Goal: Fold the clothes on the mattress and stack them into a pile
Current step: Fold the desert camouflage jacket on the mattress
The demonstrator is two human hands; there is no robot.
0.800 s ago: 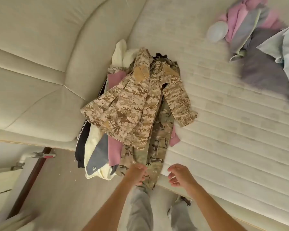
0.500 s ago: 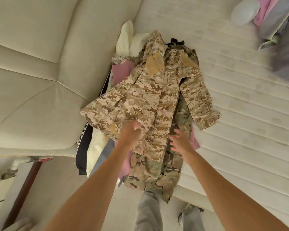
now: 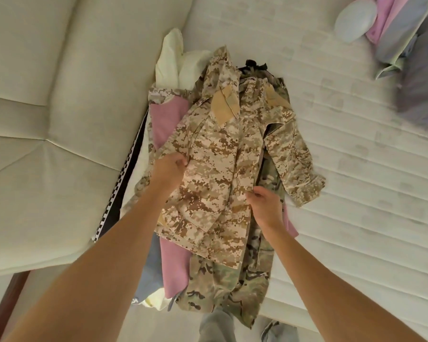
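At the far left, a padded cream headboard (image 3: 47,144) runs alongside the quilted white mattress (image 3: 356,193). Against it sits the pile of clothes (image 3: 163,267): a garment with a black-and-white checkered edge (image 3: 119,193) lies lowest on the left, with cream fabric (image 3: 171,62) poking out at the top, a pink garment (image 3: 166,117) and a pale blue piece (image 3: 151,267) layered above.

On top of the pile lies the tan digital-camouflage jacket (image 3: 215,174), collar pointing away from the person, one sleeve (image 3: 294,159) stretched to the right onto the mattress. The left hand (image 3: 169,167) is closed on the jacket's left side, fingers bunched into the cloth. The right hand (image 3: 265,203) pinches the jacket's right front edge between thumb and fingers. Beneath the jacket, green-brown camouflage trousers (image 3: 227,287) hang over the mattress edge toward the person's grey-clad legs (image 3: 215,327).

At the upper right, well apart from the pile, an unfolded heap of clothes (image 3: 410,45) in pink, grey and pale blue rests on the mattress, with a rounded white item (image 3: 355,21) at its left edge.
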